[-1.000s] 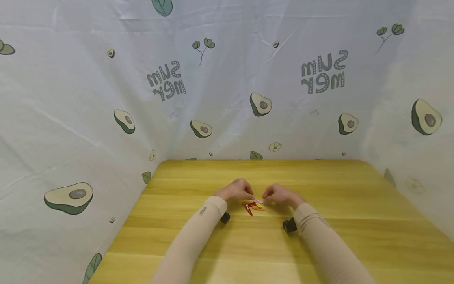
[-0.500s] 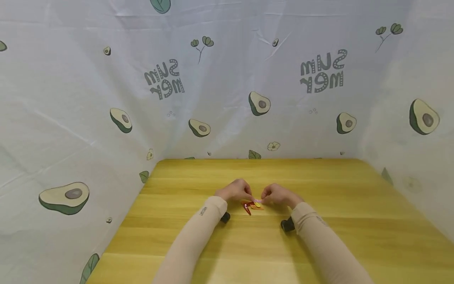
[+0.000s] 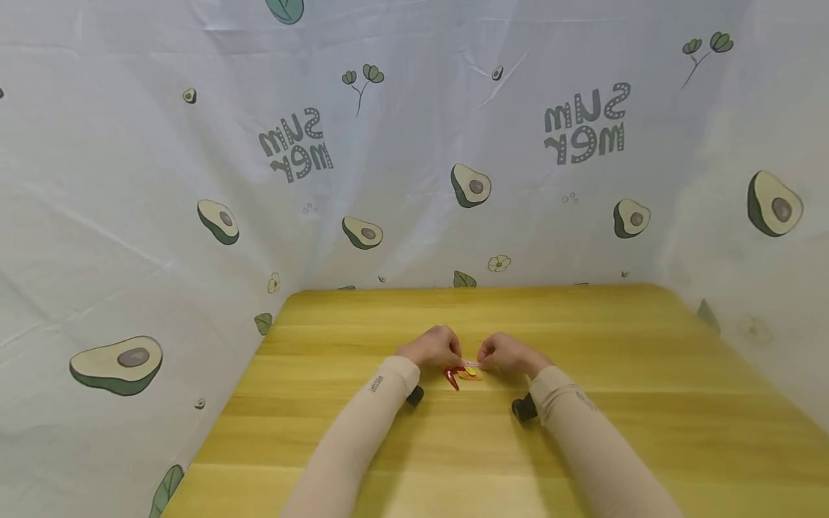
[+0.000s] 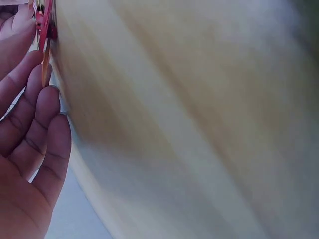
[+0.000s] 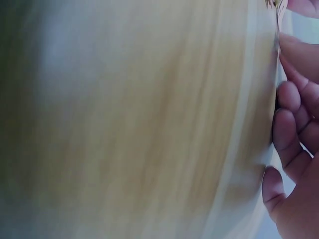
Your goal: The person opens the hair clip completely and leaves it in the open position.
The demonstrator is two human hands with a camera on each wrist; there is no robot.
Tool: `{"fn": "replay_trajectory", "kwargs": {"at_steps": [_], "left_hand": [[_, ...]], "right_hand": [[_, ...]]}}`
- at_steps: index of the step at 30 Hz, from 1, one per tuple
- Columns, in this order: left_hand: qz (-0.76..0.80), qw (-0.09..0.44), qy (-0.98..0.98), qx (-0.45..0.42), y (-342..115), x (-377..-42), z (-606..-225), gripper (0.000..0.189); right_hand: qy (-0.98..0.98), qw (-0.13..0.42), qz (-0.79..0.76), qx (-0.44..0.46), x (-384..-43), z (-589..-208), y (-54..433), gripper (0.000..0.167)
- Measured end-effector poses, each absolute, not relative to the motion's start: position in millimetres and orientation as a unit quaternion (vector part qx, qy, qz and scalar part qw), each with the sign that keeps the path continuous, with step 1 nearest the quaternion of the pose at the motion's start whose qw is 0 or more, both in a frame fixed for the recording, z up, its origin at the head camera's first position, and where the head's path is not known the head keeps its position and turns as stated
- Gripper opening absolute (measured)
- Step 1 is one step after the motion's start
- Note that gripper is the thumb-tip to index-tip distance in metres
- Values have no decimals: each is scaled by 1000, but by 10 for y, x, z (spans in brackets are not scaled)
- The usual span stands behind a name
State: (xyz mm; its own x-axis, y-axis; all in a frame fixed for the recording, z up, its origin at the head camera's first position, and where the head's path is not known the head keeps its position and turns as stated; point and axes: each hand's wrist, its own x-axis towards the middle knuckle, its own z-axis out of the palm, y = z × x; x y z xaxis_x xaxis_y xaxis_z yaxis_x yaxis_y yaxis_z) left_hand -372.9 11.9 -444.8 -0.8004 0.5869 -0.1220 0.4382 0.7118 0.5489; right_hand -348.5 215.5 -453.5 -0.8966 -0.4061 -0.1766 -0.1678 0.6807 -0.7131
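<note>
My left hand (image 3: 440, 347) and right hand (image 3: 508, 354) meet over the middle of the table, fingertips pinching the two ends of a slim pink hair clip (image 3: 471, 364). Just below it lie a red hair clip (image 3: 452, 379), spread in a V, a small yellow one (image 3: 470, 371) and an orange one (image 3: 476, 376), overlapping in a little cluster. In the left wrist view a red clip (image 4: 46, 25) and an orange tip (image 4: 45, 74) show beside the left fingers (image 4: 55, 144). The right wrist view shows the right fingers (image 5: 286, 124) curled low at the table, the clip mostly out of frame.
The wood-grain table (image 3: 414, 446) runs back to a pale curtain (image 3: 414, 144) printed with avocados, which also encloses both sides. Black wrist cameras hang under both wrists, the right one (image 3: 524, 409) plainly visible near the tabletop.
Both hands stay at the same spot, pinching the pink clip, with only slight shifts of the fingers. The head view has tilted a little.
</note>
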Motion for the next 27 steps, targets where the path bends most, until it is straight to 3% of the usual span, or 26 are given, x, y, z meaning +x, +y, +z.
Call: {"fn": "replay_trajectory", "kwargs": {"at_steps": [27], "left_hand": [[308, 164, 894, 280, 111, -3706, -4434, 15]], "right_hand": [[902, 162, -359, -174, -3507, -4447, 2145, 11]]}}
